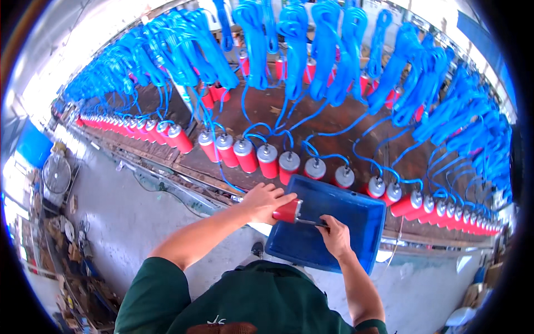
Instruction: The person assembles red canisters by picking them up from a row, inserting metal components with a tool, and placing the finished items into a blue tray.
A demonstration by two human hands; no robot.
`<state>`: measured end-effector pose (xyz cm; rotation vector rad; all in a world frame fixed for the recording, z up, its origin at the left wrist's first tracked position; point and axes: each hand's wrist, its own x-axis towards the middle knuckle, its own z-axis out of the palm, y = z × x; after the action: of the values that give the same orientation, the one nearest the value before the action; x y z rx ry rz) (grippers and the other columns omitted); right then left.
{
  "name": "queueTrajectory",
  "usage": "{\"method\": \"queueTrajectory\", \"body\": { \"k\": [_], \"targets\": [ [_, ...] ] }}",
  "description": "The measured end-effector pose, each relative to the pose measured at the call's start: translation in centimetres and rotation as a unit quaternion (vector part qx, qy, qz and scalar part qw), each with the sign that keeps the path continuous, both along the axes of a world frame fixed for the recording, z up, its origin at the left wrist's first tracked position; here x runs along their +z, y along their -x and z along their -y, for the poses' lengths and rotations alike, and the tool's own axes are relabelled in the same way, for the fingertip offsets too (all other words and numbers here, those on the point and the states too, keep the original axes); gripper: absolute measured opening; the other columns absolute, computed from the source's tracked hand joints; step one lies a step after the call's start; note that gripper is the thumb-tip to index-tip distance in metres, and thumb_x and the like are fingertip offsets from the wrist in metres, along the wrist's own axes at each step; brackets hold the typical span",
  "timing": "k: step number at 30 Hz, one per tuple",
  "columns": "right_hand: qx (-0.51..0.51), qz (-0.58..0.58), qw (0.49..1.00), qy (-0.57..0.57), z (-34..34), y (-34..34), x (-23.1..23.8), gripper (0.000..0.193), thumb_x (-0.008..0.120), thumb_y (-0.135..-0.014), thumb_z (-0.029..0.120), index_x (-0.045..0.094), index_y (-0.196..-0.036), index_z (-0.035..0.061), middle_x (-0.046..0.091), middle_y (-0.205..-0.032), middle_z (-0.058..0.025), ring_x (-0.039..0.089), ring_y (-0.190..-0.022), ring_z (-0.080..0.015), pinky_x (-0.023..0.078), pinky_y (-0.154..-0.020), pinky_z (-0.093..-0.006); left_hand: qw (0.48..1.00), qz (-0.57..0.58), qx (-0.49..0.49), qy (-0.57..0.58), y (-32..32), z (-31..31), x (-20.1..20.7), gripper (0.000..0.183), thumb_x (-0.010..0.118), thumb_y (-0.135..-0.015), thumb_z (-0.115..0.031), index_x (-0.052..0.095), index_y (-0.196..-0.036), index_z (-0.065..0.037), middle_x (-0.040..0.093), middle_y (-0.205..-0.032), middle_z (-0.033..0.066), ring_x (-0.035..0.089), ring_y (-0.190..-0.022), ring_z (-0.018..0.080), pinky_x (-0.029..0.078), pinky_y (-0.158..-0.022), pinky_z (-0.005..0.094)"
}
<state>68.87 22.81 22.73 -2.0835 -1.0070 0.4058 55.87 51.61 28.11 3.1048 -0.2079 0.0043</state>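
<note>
My left hand [262, 201] is closed around a red cylinder [286, 211] lying on its side over the left part of a blue plastic tray [359, 222]. The cylinder's open-looking end faces right. In my right hand [336, 236] is a slim tool with a thin metal shaft [307, 221], pinched in the fingers, its tip at that end of the cylinder. The exact kind of tool cannot be made out. A blue cable [229, 182] runs from the bench towards my left hand.
Red cylinders with grey tops [267, 158] line the long brown bench [328, 119], blue cables leading from them. Coiled blue cables [292, 33] hang in bundles above. At the left stand a floor fan [57, 172] and a blue drum [34, 143].
</note>
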Motion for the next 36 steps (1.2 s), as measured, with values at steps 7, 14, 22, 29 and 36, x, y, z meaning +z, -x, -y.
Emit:
{"method": "queueTrajectory", "body": {
  "k": [7, 14, 22, 29, 36],
  "targets": [
    [-0.037, -0.511, 0.858, -0.050, -0.9, -1.1, 4.5, 0.041, 0.051, -0.117, 0.029, 0.066, -0.140, -0.0008, 0.065, -0.081, -0.0074, 0.056, -0.065, -0.0121, 0.044, -0.058, -0.0252, 0.999, 0.008, 0.026, 0.023, 0.7, -0.3, -0.5, 0.097, 0.089, -0.074, -0.047, 0.048, -0.160, -0.027, 0.065, -0.126, 0.0059, 0.062, -0.114, 0.0325, 0.052, -0.096, 0.0489],
    [-0.113, -0.472, 0.874, 0.003, -2.0, -1.5, 5.2, 0.037, 0.053, -0.117, 0.027, 0.072, -0.131, -0.0013, 0.059, -0.075, -0.0052, 0.052, -0.060, -0.0118, 0.043, -0.053, -0.0251, 0.998, -0.020, 0.044, 0.048, 0.7, -0.5, -0.6, 0.105, 0.095, -0.073, -0.037, 0.043, -0.164, -0.029, 0.063, -0.129, 0.0052, 0.061, -0.117, 0.0311, 0.051, -0.098, 0.0451],
    [-0.100, -0.545, 0.832, 0.041, -1.8, -2.2, 4.2, 0.029, 0.058, -0.112, 0.024, 0.068, -0.129, 0.0022, 0.047, -0.070, -0.0014, 0.046, -0.056, -0.0125, 0.037, -0.047, -0.0264, 0.998, 0.037, 0.053, 0.017, 1.2, 0.4, -1.5, 0.100, 0.095, -0.074, -0.031, 0.045, -0.160, -0.030, 0.062, -0.137, 0.0069, 0.060, -0.122, 0.0311, 0.050, -0.100, 0.0470],
    [0.122, -0.007, 0.988, 0.094, -0.3, -2.0, 2.7, 0.032, 0.083, -0.090, 0.009, 0.073, -0.120, 0.0020, 0.063, -0.078, -0.0118, 0.064, -0.065, -0.0278, 0.053, -0.062, -0.0407, 0.998, 0.007, 0.050, 0.029, 1.3, 0.5, -0.5, 0.098, 0.093, -0.077, -0.026, 0.043, -0.162, -0.030, 0.061, -0.136, 0.0079, 0.059, -0.124, 0.0318, 0.049, -0.103, 0.0482],
    [0.042, 0.116, 0.961, 0.247, -1.6, -1.7, 2.2, 0.018, 0.081, -0.090, 0.016, 0.072, -0.096, 0.0022, 0.072, -0.079, -0.0161, 0.067, -0.067, -0.0401, 0.055, -0.065, -0.0480, 0.998, 0.010, 0.062, 0.031, 1.4, 0.8, -1.1, 0.093, 0.091, -0.083, -0.025, 0.042, -0.163, -0.030, 0.062, -0.137, 0.0114, 0.058, -0.128, 0.0335, 0.049, -0.103, 0.0480]
  ]
}}
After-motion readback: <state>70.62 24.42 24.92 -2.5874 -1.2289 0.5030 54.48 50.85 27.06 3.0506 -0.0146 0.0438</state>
